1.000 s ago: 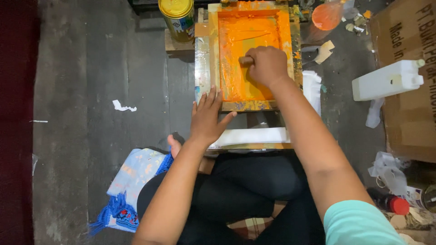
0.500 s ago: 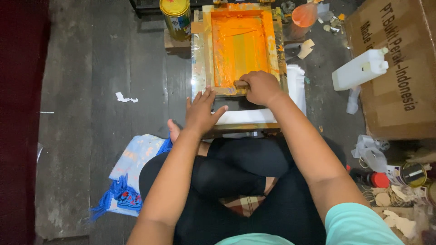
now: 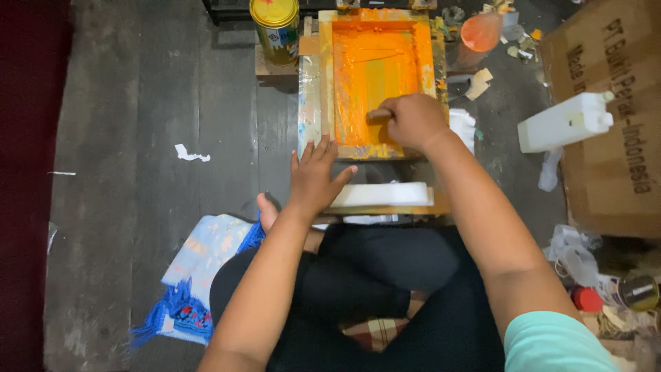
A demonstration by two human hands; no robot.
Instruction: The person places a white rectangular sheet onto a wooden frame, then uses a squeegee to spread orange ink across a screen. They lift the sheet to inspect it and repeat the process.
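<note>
A wooden printing screen frame (image 3: pixel 323 83) filled with orange ink lies flat in front of me. My right hand (image 3: pixel 413 120) is closed around a wooden squeegee handle (image 3: pixel 377 114) near the frame's lower edge. My left hand (image 3: pixel 315 176) rests flat, fingers spread, on the frame's lower left corner. A stack of white sheets (image 3: pixel 382 195) lies on a board just below the frame, above my crossed legs.
A yellow-lidded tin can (image 3: pixel 275 24) stands at the top left of the frame. An orange plastic bag (image 3: pixel 480 31), a white plastic jug (image 3: pixel 564 122) and a cardboard box (image 3: pixel 613 117) are on the right. A blue patterned cloth (image 3: pixel 196 275) lies by my left knee.
My right hand slid the squeegee along the orange screen, toward me and then slightly back up. My left hand stayed pressed on the frame's corner.
</note>
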